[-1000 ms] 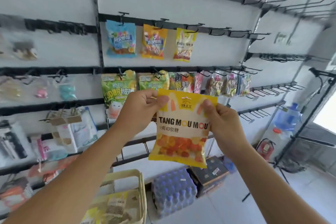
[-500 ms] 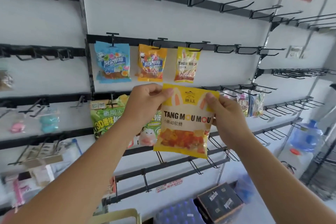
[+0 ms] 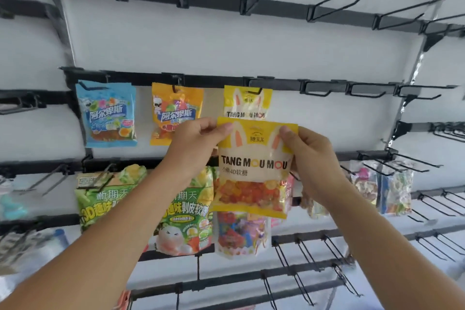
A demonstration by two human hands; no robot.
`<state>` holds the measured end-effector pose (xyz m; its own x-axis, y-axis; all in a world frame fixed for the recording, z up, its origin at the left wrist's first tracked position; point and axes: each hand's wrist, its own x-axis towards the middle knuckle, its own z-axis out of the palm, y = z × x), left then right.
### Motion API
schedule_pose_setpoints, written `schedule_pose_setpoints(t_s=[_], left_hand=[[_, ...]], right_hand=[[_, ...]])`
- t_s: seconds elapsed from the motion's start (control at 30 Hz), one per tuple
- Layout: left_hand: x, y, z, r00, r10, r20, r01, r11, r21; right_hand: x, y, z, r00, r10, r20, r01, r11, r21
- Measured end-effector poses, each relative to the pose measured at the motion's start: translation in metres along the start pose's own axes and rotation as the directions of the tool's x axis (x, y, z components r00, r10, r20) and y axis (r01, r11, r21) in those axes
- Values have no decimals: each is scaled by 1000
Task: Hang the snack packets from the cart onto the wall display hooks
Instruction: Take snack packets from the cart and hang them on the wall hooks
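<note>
I hold a yellow gummy packet (image 3: pixel 254 171) marked TANG MOU MOU upright in front of the wall display. My left hand (image 3: pixel 193 148) pinches its top left corner and my right hand (image 3: pixel 312 156) pinches its top right corner. Just above and behind it, a matching yellow packet (image 3: pixel 247 102) hangs on a black hook (image 3: pixel 254 90). On the same rail to the left hang an orange packet (image 3: pixel 173 108) and a blue packet (image 3: pixel 108 113). The cart is out of view.
Empty black hooks (image 3: pixel 324 89) run along the same rail to the right, and more (image 3: pixel 352 0) jut from the rail above. Green packets (image 3: pixel 100 199) and other sweets (image 3: pixel 241 234) hang on the row below. Bare hooks (image 3: pixel 302 257) stick out lower right.
Both hands have lifted the yellow packet higher and closer to the wall, up under the matching hung packet. The view has tilted upward, so the cart and floor have dropped out of sight.
</note>
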<state>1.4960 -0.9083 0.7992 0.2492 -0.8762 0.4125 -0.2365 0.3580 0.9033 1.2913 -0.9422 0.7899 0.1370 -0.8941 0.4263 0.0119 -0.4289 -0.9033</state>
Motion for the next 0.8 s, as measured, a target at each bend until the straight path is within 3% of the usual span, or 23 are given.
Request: schedule_pose_setpoints(t_s=[0.33, 0.8], left_hand=[[50, 4, 45, 992, 62, -110, -60, 998, 21], [94, 18, 49, 971, 70, -231, -58, 997, 60]], right_hand=[[83, 17, -32, 993, -70, 98, 69, 997, 21], [135, -6, -23, 992, -75, 105, 80, 996, -36]])
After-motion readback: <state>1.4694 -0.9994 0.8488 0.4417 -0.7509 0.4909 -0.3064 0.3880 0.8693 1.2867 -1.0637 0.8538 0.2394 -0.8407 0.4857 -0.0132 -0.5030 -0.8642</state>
